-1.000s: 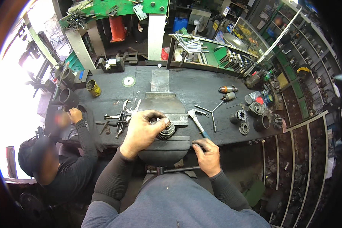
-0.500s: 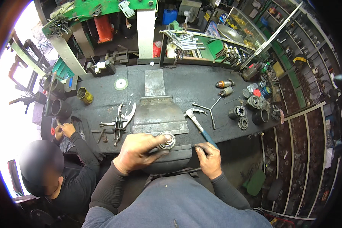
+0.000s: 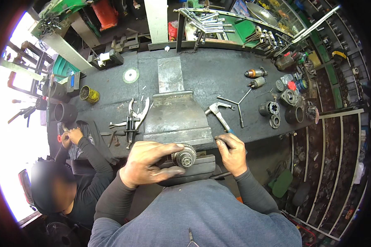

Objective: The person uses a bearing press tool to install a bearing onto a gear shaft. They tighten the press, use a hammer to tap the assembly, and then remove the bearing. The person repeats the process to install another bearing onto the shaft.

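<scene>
A bench vise (image 3: 175, 117) stands at the bench's front edge, before me. At its jaws is a round steel gear with a stepped shaft end (image 3: 185, 158), its end face turned up toward me. My left hand (image 3: 148, 162) grips this gear from the left, index finger along its far rim and thumb on the near side. Whether the jaws clamp the gear is hidden. Right of the vise, my right hand (image 3: 233, 154) is closed, thumb pressed to the curled fingers; anything inside is too small to make out. Beyond it lies a hammer (image 3: 220, 115) with a blue handle, partly covered by that hand.
Left of the vise lie a puller (image 3: 131, 123) and locking pliers (image 3: 142, 109). A T-shaped wrench (image 3: 239, 103) and several cylindrical metal parts (image 3: 269, 108) lie on the right. At the left, a co-worker (image 3: 90, 177) works with both hands. Shelving (image 3: 329, 164) borders the right.
My left index finger has moved off the gear's centre to its far rim, uncovering the end face. My right hand is slightly farther forward. The whole view has shifted a little.
</scene>
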The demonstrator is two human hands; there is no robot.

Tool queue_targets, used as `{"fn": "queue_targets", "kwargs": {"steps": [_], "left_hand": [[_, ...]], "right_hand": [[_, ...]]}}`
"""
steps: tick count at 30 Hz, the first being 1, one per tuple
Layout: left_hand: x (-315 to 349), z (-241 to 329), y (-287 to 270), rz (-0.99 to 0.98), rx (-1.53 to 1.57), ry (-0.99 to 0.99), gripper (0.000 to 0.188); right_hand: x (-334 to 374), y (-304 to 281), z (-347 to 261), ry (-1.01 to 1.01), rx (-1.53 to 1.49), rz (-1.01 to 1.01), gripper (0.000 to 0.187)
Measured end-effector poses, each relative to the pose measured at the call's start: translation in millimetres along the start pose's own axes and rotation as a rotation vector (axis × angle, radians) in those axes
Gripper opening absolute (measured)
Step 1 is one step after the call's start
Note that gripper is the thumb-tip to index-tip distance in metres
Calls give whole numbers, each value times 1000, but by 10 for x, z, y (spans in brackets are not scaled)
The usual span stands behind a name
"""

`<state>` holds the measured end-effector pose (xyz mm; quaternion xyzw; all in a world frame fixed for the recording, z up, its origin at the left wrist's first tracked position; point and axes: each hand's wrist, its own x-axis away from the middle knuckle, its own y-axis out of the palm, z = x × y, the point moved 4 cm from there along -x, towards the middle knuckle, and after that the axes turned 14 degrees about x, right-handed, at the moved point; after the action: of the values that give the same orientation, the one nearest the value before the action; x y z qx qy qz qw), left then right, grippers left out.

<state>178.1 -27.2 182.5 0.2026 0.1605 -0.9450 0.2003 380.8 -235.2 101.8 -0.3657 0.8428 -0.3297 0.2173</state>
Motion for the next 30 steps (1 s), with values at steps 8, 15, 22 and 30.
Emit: {"fn": "queue_targets", "kwargs": {"steps": [8, 15, 22, 30], "left_hand": [[70, -64, 277, 81, 141, -177, 41], [217, -79, 293, 123, 208, -229, 44], [238, -57, 437, 298, 264, -289, 38], [578, 60, 310, 430, 104, -152, 44]], "right_hand": [[52, -13, 35, -5, -1, -17, 11], [165, -23, 49, -15, -6, 3, 10], [176, -33, 22, -24, -25, -1, 11], [229, -115, -6, -43, -21, 20, 11]]}}
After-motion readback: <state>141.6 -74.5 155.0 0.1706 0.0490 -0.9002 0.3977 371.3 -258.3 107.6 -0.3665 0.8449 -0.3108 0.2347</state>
